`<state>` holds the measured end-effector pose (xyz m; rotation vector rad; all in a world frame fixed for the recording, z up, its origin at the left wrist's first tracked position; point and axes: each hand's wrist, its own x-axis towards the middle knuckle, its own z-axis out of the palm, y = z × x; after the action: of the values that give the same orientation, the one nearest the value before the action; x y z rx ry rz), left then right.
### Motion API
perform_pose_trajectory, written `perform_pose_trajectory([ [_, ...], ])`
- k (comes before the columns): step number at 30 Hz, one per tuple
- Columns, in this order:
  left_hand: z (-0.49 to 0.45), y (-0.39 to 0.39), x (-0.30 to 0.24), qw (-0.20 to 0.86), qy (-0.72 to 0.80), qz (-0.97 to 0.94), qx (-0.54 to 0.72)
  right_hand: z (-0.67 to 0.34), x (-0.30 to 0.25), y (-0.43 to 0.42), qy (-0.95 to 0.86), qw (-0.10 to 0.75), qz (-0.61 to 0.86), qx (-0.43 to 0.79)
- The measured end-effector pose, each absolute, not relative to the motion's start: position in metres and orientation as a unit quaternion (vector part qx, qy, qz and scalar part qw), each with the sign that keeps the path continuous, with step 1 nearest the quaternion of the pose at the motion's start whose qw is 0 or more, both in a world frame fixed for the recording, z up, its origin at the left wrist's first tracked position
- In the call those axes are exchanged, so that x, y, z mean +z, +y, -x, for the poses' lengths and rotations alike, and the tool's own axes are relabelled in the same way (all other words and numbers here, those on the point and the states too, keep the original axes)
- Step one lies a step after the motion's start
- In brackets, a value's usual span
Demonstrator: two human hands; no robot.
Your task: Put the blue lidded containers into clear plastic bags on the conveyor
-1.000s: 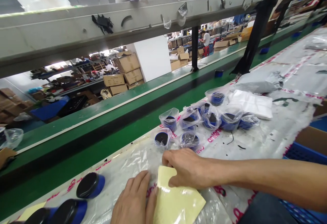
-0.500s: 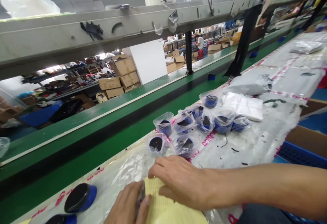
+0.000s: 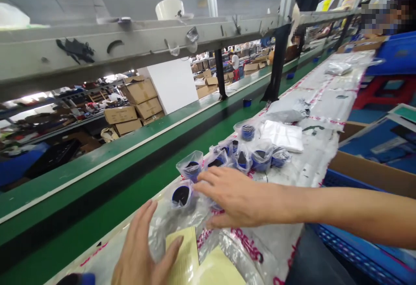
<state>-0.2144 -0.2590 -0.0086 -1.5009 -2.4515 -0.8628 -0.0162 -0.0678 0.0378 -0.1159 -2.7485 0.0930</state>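
My right hand is spread open over a cluster of clear plastic bags, each holding a round blue-and-black item. Its fingertips are beside the nearest bagged items, and I cannot tell whether they touch. My left hand stands open with fingers apart, just left of a pale yellow sheet of paper and holding nothing. A second yellow piece lies to the right, partly under clear film. An unbagged blue-and-black item shows at the bottom edge.
The items rest on plastic sheeting over a green conveyor. A white packet and grey mailer lie beyond them. A blue crate and cardboard box stand right. An overhead rail crosses the view.
My right hand has moved off the yellow sheet, forward onto the bags. My left hand has let go and opened. The view has turned right, so the scene sits further left.
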Motion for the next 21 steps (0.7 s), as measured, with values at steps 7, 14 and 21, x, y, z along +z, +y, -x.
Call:
perform_pose_trajectory([
  [7, 0.226, -0.184, -0.006, -0.042, -0.836, 0.5, -0.222, 0.036, 0.004, -0.051, -0.987, 0.113, 0.107, 0.046],
  [14, 0.222, -0.187, 0.007, -0.055, -0.805, 0.525, -0.271, 0.041, 0.0, -0.045, -0.975, 0.2, 0.081, 0.056],
  [21, 0.205, -0.191, 0.013, -0.191, -0.778, 0.421, -0.425, 0.046, -0.007, -0.046, -0.956, 0.254, 0.109, 0.099],
])
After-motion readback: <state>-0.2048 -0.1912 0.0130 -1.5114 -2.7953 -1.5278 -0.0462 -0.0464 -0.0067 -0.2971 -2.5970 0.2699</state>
